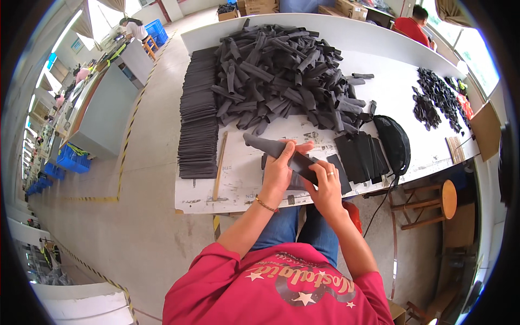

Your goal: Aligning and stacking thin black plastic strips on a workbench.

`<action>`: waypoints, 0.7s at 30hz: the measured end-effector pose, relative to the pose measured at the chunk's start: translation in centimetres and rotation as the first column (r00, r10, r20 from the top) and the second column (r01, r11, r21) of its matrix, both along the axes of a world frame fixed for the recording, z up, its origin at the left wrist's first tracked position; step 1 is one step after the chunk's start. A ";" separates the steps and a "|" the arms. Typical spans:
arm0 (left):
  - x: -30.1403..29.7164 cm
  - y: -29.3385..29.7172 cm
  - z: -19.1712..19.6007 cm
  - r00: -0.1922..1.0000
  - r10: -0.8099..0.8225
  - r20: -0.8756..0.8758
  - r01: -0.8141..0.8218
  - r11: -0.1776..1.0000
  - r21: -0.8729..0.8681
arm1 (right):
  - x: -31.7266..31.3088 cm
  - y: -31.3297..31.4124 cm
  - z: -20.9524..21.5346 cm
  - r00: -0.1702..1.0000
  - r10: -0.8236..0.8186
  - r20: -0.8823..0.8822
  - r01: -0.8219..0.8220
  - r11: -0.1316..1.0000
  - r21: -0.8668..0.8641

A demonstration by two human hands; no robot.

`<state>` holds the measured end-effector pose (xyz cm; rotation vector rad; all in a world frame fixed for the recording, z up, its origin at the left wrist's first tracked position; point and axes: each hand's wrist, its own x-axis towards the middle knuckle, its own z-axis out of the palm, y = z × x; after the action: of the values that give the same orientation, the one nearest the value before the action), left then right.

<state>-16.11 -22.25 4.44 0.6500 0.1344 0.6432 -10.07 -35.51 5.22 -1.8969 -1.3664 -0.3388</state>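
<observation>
My left hand point(278, 172) is closed around a dark grey fabric sleeve point(264, 143), whose rounded end points to the far left. At the sleeve's near end, my right hand point(326, 188) grips a flat black strip point(304, 167) with thumb and fingers. The strip meets the sleeve between my hands; how far it reaches inside is hidden. Under my hands lie more flat dark pieces point(337, 169), partly covered. Beyond them rises a large heap of similar loose sleeves point(281, 70). To its left runs a long, neat row of flattened dark pieces point(198, 116).
A wooden ruler-like stick point(220, 165) lies on the white table point(190, 204). Right of my hands are a stack of black flat pieces point(362, 157) and a black mesh-covered object point(394, 143) with a cable. A wooden stool point(447, 199) stands at right. Other people work farther off.
</observation>
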 end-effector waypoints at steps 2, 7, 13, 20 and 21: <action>0.2 -0.2 -0.6 0.999 -0.029 0.038 0.029 1.000 -0.008 | 0.2 0.3 -0.6 0.999 0.051 -0.009 -0.051 0.998 0.022; 0.3 -0.5 -0.9 0.999 -0.025 0.027 0.025 0.999 -0.026 | -0.2 1.5 0.9 0.993 0.074 -0.092 -0.070 0.996 0.047; 0.4 -1.4 -0.2 1.000 -0.010 0.026 0.012 0.997 -0.076 | 0.5 -0.5 0.0 0.993 0.100 -0.059 -0.099 0.995 0.020; 0.3 -2.2 -1.5 0.998 -0.070 0.004 0.070 0.990 -0.120 | 0.2 0.6 1.0 0.988 0.131 -0.086 -0.129 0.991 0.023; 0.0 -2.1 -1.4 0.996 -0.090 -0.024 0.085 0.984 -0.154 | 0.1 -0.1 0.9 0.990 0.105 -0.099 -0.107 0.994 -0.015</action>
<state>-16.12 -24.33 3.02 0.5153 0.1807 0.5325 -10.02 -35.59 6.14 -1.8247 -1.4033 -0.1774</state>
